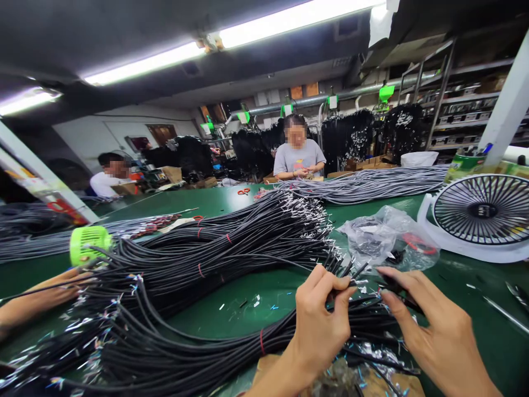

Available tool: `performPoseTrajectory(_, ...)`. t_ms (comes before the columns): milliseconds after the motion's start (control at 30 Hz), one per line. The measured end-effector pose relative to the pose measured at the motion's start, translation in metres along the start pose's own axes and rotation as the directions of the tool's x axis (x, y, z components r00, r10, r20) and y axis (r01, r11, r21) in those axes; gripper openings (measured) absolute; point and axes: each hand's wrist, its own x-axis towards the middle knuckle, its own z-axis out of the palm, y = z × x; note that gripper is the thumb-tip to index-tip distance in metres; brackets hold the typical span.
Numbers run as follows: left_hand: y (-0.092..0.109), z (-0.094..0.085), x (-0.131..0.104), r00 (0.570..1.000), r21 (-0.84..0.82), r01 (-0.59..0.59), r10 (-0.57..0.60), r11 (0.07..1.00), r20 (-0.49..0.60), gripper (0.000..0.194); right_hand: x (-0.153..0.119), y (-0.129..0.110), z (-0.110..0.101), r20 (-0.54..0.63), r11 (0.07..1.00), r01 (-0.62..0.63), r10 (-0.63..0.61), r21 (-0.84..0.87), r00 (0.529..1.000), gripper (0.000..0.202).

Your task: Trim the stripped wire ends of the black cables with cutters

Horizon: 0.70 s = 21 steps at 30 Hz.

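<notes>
Now, cable ends (351, 271): pinched between both hands, just above the bench (248, 303).
Left hand (320, 320): fingers closed on the black cables.
Right hand (430, 325): thumb and forefinger clamped on a cable tip.
Beyond right hand: plastic bag (384, 237), white fan (481, 215).
Left of left hand: black cable bundle (198, 259).

A workshop room with a dark ceiling, where long fluorescent tube lights (264, 27) run diagonally overhead and glow bright white. The far wall (99, 135) is pale, with a dark door set in it. A wide green table (231, 201) fills the middle of the room. On the right stand metal shelves (463, 105) loaded with boxes, beside a white pillar (506, 105). Along the back, racks (351, 135) hang thick with dark bundles under small green signs.
</notes>
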Motion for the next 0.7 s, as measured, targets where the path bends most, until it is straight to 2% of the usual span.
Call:
performPoseTrajectory(100, -0.0028, 0.0024, -0.0029, 0.998, 0.023, -0.065, 0.065, 0.998, -0.007, 0.013, -0.0026, -0.0025, -0.0029, -0.126, 0.965, 0.174, -0.2, -0.196, 0.972, 0.031)
performPoseTrajectory(200, -0.0032, 0.0037, -0.0044, 0.994, 0.059, -0.112, 0.113, 0.992, -0.009, 0.013, -0.0034, -0.0058, -0.0042, -0.113, 0.91, 0.276, -0.323, -0.31, 0.939, 0.032)
performPoseTrajectory(700, -0.002, 0.0041, -0.004, 0.978, 0.164, -0.206, 0.207, 0.965, 0.015, 0.015, -0.0048, -0.0067, -0.0046, -0.038, 0.839, 0.346, -0.397, -0.421, 0.917, 0.033)
